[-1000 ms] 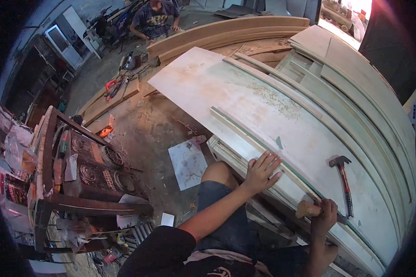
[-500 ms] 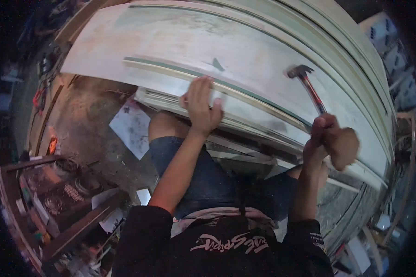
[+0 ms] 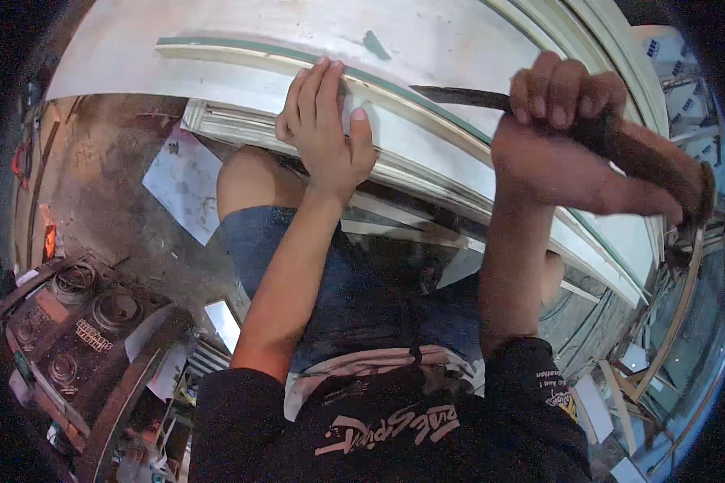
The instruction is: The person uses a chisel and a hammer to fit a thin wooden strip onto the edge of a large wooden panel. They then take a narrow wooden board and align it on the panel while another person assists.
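Note:
My left hand (image 3: 326, 133) rests on a long pale strip with a green upper edge (image 3: 217, 47), its fingers stretched out and the thumb apart. This strip lies along a large white panel (image 3: 109, 60) in front of me. A small green chip (image 3: 374, 45) sits on the panel beyond the strip. Raised close to the camera, my right hand (image 3: 560, 133) is closed around a hammer. The hammer's dark handle (image 3: 459, 96) sticks out to the left of the fist. Towards the right, the raised end of the hammer is dark and hard to make out.
Stacked pale mouldings (image 3: 225, 121) lie under the panel's near edge, above my knees. A white sheet (image 3: 183, 181) is on the floor at left. A dark box with round speaker-like parts (image 3: 89, 318) stands lower left. Wood offcuts (image 3: 620, 402) lie lower right.
My right hand has lifted the hammer up towards the camera, its head swinging back to the right. My left hand stays on the strip while the whole view has shifted.

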Action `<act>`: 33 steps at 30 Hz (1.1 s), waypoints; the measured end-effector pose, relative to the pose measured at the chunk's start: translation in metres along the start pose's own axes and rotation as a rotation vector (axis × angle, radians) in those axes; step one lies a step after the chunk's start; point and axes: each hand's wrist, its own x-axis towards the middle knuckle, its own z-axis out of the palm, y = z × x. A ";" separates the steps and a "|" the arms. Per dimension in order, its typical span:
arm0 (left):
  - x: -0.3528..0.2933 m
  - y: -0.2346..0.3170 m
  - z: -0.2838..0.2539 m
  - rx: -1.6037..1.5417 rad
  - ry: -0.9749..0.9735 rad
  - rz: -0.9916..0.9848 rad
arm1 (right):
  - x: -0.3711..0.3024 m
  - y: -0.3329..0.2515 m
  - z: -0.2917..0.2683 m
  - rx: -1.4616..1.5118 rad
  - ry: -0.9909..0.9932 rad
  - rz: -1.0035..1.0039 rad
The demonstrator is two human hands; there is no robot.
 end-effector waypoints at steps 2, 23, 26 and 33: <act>-0.001 -0.002 0.001 0.010 0.020 -0.013 | -0.001 0.013 0.000 -0.006 0.035 0.023; -0.006 -0.013 -0.003 0.076 0.057 0.031 | -0.007 0.023 -0.011 -0.107 0.263 0.029; -0.004 -0.007 0.001 0.057 0.072 0.038 | -0.003 0.017 -0.013 -0.112 0.316 0.026; -0.003 -0.009 -0.002 0.087 0.058 0.018 | 0.001 0.019 -0.021 -0.106 0.205 0.089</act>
